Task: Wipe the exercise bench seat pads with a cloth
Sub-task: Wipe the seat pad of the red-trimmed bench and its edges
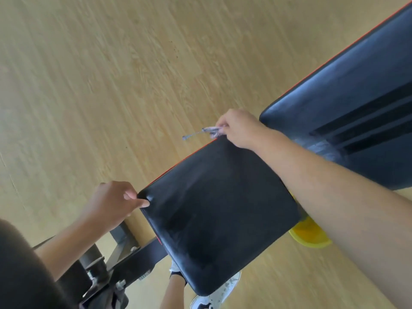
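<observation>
The black seat pad (218, 210) of the bench fills the middle of the head view, with a thin red trim along its far edge. My left hand (113, 201) grips the pad's near-left corner, thumb pressed onto the top. My right hand (239, 128) is at the pad's far corner, closed on a small grey-white patterned cloth (208, 131) that sticks out to the left past the pad's edge. The longer back pad (347, 103), black and shiny, stretches off to the upper right.
Light wooden floor (111, 74) lies all around. The bench's black metal frame and bolts (116, 270) sit under the seat at lower left. A yellow object (310, 235) shows below my right forearm. My leg and a white sneaker (214, 295) are beneath the pad.
</observation>
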A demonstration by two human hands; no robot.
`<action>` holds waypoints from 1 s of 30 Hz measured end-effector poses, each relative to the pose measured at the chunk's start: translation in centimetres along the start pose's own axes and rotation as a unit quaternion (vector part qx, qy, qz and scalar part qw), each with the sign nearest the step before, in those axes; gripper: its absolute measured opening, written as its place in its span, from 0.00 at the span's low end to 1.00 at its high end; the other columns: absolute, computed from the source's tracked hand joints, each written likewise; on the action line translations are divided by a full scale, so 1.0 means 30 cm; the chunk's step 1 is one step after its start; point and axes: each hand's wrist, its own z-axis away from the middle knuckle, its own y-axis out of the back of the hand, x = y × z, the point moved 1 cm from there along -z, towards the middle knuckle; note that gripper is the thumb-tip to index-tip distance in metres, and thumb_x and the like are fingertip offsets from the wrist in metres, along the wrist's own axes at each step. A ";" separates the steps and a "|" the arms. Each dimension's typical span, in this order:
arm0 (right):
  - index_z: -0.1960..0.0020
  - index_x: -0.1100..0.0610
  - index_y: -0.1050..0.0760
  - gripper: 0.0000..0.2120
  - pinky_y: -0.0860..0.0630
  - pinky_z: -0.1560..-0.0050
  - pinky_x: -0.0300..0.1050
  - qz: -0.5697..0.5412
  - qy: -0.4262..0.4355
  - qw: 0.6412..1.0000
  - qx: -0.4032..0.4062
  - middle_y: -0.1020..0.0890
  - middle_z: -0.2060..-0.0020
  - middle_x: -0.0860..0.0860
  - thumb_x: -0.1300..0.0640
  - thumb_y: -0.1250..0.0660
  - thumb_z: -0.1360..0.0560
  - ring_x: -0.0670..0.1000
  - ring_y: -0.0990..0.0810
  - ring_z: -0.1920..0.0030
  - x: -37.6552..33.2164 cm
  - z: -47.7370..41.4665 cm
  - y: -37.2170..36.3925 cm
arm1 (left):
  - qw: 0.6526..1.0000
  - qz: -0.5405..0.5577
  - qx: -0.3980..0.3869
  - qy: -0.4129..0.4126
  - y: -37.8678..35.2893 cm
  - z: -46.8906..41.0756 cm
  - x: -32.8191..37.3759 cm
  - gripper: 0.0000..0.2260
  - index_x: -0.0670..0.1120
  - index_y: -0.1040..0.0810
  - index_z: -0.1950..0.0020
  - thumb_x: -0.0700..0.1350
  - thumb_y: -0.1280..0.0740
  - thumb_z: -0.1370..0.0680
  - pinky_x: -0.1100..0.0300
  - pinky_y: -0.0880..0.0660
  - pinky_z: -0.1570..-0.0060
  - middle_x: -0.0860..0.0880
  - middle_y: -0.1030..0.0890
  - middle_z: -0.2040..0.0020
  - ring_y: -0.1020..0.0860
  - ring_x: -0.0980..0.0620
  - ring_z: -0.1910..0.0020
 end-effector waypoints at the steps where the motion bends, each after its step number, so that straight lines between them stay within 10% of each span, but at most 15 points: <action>1: 0.56 0.54 0.14 0.10 0.24 0.61 0.46 -0.019 -0.034 0.999 0.032 0.19 0.64 0.52 0.58 0.33 0.20 0.55 0.21 0.60 0.060 0.016 0.023 | 1.000 0.004 0.002 0.001 0.000 0.001 -0.002 0.12 0.50 0.16 0.62 0.55 0.19 0.30 0.53 0.17 0.59 0.52 0.12 0.65 0.13 0.52 0.63; 7: 0.68 0.64 0.26 0.17 0.25 0.67 0.47 -0.138 -0.196 0.952 0.188 0.19 0.73 0.56 0.60 0.37 0.20 0.58 0.22 0.68 0.234 0.370 -0.139 | 1.000 0.018 0.001 -0.001 0.007 0.006 -0.010 0.12 0.48 0.16 0.62 0.54 0.18 0.31 0.46 0.14 0.57 0.52 0.12 0.67 0.14 0.60 0.69; 16: 0.67 0.67 0.21 0.13 0.23 0.69 0.45 -0.226 -0.228 0.926 0.198 0.23 0.79 0.52 0.64 0.36 0.25 0.56 0.27 0.71 0.246 0.335 -0.121 | 0.999 0.026 -0.025 0.010 0.024 -0.004 -0.002 0.12 0.49 0.15 0.63 0.54 0.17 0.31 0.51 0.17 0.56 0.60 0.12 0.65 0.13 0.60 0.69; 22: 0.74 0.53 0.27 0.18 0.33 0.71 0.32 -0.290 -0.344 0.860 0.242 0.20 0.79 0.43 0.57 0.29 0.27 0.43 0.30 0.77 0.376 0.623 -0.283 | 0.999 0.025 -0.040 0.012 0.023 -0.013 -0.002 0.12 0.49 0.14 0.62 0.54 0.18 0.31 0.45 0.15 0.52 0.56 0.11 0.66 0.13 0.59 0.68; 30: 0.53 0.55 0.13 0.11 0.29 0.65 0.37 -0.397 -0.431 0.718 0.376 0.14 0.69 0.45 0.48 0.26 0.29 0.45 0.25 0.70 0.319 0.745 -0.458 | 0.998 0.036 -0.042 0.013 0.027 -0.012 0.006 0.12 0.47 0.15 0.60 0.54 0.18 0.31 0.45 0.16 0.48 0.52 0.10 0.63 0.12 0.56 0.67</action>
